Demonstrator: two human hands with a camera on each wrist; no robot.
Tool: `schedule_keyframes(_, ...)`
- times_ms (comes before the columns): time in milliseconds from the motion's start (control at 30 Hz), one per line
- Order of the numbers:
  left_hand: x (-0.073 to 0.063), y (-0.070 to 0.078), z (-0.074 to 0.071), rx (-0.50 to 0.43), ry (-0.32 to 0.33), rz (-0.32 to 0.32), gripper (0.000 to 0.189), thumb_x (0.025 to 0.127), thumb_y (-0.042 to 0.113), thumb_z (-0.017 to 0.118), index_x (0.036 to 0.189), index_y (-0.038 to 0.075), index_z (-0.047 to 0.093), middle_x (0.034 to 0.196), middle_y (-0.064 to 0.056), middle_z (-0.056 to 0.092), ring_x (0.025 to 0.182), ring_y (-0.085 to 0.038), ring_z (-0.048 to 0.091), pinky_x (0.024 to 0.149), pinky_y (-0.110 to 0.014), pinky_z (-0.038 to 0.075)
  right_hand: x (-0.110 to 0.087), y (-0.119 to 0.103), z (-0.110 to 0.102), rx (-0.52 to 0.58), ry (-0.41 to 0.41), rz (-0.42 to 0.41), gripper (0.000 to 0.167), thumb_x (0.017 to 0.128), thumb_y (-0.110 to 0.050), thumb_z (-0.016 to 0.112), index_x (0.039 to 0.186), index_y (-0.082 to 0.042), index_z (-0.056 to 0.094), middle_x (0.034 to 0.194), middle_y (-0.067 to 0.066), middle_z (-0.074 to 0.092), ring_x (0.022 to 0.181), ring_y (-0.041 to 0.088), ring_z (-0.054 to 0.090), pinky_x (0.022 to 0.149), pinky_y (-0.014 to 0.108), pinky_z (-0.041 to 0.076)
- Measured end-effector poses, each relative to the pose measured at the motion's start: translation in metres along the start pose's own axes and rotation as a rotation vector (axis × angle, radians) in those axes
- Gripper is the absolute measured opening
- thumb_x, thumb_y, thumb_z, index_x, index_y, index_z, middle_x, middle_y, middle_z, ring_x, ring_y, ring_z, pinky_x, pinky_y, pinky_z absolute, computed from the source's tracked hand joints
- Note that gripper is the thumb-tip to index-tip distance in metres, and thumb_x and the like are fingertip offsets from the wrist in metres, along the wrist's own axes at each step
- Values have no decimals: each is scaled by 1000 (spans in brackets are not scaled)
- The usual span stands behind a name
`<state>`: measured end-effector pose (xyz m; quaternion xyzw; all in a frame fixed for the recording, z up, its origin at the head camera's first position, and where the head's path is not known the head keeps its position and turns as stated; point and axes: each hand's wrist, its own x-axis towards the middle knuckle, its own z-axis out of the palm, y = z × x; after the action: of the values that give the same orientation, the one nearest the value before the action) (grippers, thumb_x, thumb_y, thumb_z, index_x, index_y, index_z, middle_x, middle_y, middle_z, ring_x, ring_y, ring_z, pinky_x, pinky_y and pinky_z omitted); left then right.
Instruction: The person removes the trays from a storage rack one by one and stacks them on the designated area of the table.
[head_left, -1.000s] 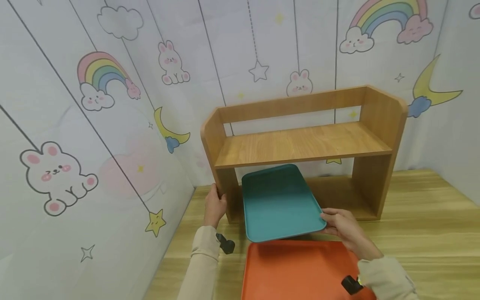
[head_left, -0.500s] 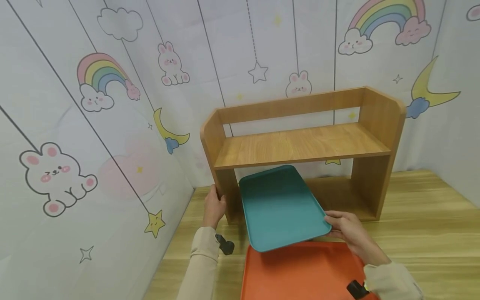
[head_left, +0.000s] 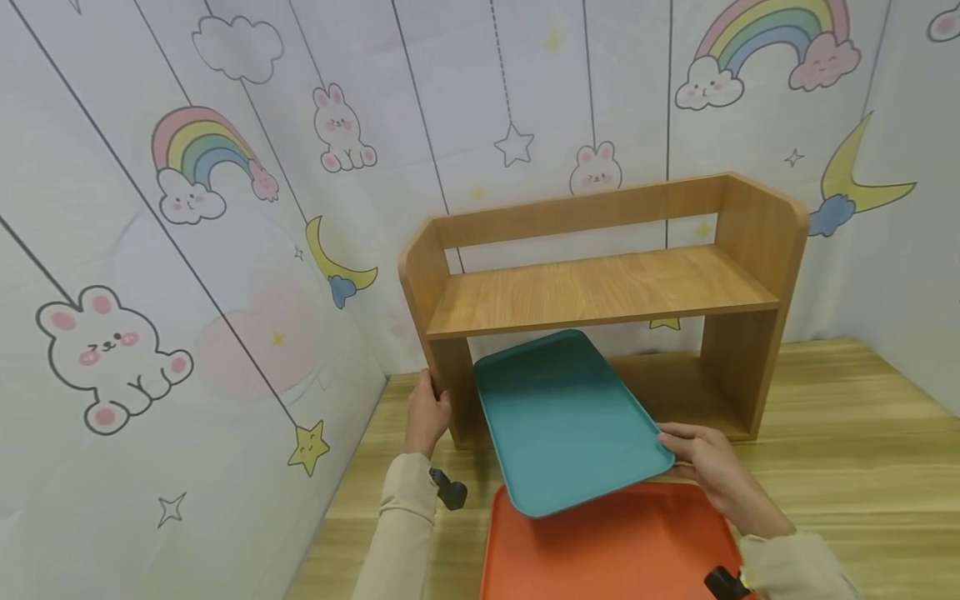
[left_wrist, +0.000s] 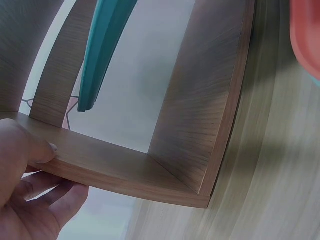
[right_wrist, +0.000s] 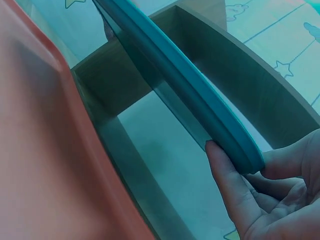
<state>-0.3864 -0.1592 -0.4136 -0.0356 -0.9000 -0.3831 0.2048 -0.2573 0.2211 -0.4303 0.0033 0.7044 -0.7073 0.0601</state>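
A teal tray (head_left: 570, 425) slants out of the lower opening of a wooden shelf (head_left: 600, 287), its far end still inside the frame. My right hand (head_left: 708, 467) pinches its near right corner, thumb on top and fingers underneath, as the right wrist view shows at the tray's edge (right_wrist: 200, 95). My left hand (head_left: 427, 417) grips the front edge of the shelf's left side panel (left_wrist: 135, 175), thumb on the inner face and fingers outside. Under the teal tray's near end lies an orange tray (head_left: 607, 550), partly overlapped by it in the head view.
The shelf stands on a wood-grain table (head_left: 847, 467) against a wall cloth (head_left: 525, 75) printed with rabbits, rainbows and stars. A second printed wall (head_left: 225, 350) runs close along the left. In the left wrist view, a bit of light blue shows beneath the orange tray's corner (left_wrist: 305, 40).
The right hand has drawn the teal tray's near end toward me and to the right, turning it slightly and covering more of the orange tray. The left hand stays on the panel.
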Motion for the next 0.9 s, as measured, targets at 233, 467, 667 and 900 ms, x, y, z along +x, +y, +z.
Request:
schedule_keyframes(233, -1, 3, -2, -11, -12, -1, 28, 92, 5, 55, 119, -3, 49, 116, -25, 61, 106, -39, 61, 89, -49, 51, -6, 2, -9, 23, -13, 0, 58, 100, -20, 48, 141, 16, 29, 104, -3, 65, 85, 10, 67, 78, 32, 57)
schedule_keyframes(467, 0, 0, -1, -17, -11, 4, 28, 91, 4, 56, 118, -3, 49, 115, -25, 61, 104, -39, 61, 88, -49, 51, -9, 6, -12, -1, -11, -16, 56, 100, -19, 49, 139, 17, 31, 110, -1, 64, 88, 7, 65, 78, 31, 56)
schedule_keyframes(667, 0, 0, -1, -19, -23, -11, 30, 92, 5, 56, 119, -2, 49, 116, -24, 60, 105, -38, 61, 88, -49, 51, -12, 9, -14, 2, 3, -46, 55, 99, -16, 50, 137, 19, 33, 102, -6, 66, 85, 6, 65, 74, 31, 57)
schedule_keyframes(900, 1, -2, 0, -2, -7, 14, 28, 91, 4, 56, 118, -3, 49, 113, -24, 61, 103, -38, 61, 86, -49, 51, -15, 11, -20, -15, 6, -44, 55, 99, -20, 50, 137, 17, 36, 99, -12, 66, 85, 6, 66, 75, 30, 57)
